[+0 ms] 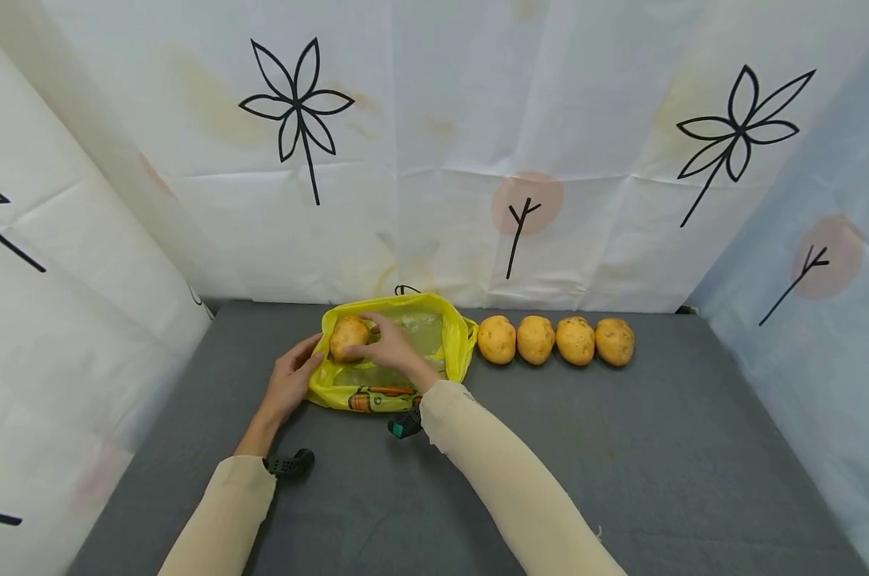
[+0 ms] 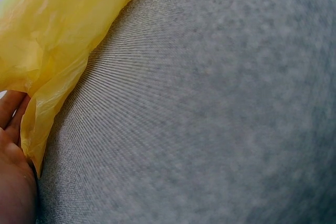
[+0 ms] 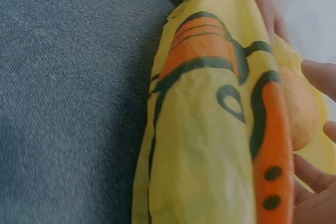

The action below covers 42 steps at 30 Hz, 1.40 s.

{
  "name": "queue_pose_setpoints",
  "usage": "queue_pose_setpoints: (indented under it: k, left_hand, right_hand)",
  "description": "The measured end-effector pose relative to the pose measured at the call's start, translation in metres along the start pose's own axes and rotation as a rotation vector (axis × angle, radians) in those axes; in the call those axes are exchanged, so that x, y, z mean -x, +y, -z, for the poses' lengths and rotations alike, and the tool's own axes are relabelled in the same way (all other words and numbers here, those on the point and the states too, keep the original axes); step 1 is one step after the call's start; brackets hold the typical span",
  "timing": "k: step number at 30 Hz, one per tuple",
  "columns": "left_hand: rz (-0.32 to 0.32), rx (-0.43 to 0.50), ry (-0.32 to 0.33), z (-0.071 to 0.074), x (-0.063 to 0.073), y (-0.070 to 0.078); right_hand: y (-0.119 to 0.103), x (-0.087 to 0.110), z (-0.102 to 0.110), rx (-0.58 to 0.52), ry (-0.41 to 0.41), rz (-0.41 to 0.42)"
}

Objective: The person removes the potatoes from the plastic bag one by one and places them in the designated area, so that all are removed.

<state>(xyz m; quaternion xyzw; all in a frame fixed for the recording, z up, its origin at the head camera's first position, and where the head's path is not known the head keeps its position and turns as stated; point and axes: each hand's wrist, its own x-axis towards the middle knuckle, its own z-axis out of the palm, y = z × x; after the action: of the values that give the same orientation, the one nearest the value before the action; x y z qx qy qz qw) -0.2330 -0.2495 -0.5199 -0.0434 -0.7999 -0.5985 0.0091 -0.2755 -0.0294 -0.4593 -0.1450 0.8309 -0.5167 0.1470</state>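
Note:
A yellow plastic bag [image 1: 459, 352] with an orange-and-black print lies on its base with its mouth spread wide. Inside its left end sits a potato [image 1: 346, 336]. My right hand [image 1: 391, 348] reaches in over the bag and holds that potato between thumb and fingers. At the bag's left rim, my left hand [image 1: 290, 376] grips the plastic. The left wrist view shows the hand's fingers [image 2: 11, 111] partly hidden behind the yellow film. In the right wrist view, the printed side wall [image 3: 210, 119] covers part of the potato [image 3: 300, 109].
Several potatoes [image 1: 555, 342] stand in a row right of the bag. The grey tabletop [image 1: 658, 464] extends in front and to the right. White cloth [image 1: 434, 144] with drawn plants encloses the back and sides. A dark cord loop [image 1: 406, 289] shows behind the bag.

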Motion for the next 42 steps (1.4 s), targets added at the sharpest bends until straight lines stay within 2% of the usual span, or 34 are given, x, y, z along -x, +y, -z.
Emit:
queue_pose_setpoints:
  k: [14, 23, 26, 31, 42]
  left_hand:
    - [-0.011, -0.004, -0.006, 0.0, 0.001, -0.001]
    - [-0.009, -0.007, -0.006, 0.0, 0.001, -0.001]
    - [-0.007, -0.015, 0.001, -0.001, 0.001, 0.0]
    - [0.001, -0.024, 0.006, -0.001, 0.002, 0.001]
    - [-0.002, -0.014, 0.007, -0.001, 0.001, 0.0]
  right_hand:
    - [-0.002, -0.007, -0.011, 0.008, 0.018, -0.008]
    - [-0.001, -0.009, -0.018, 0.142, 0.028, 0.052]
    - [-0.001, -0.009, -0.02, 0.172, 0.034, 0.05]
    - [-0.001, -0.007, -0.021, 0.149, 0.056, 0.026]
    - [-0.002, -0.006, -0.017, 0.087, 0.066, 0.052]
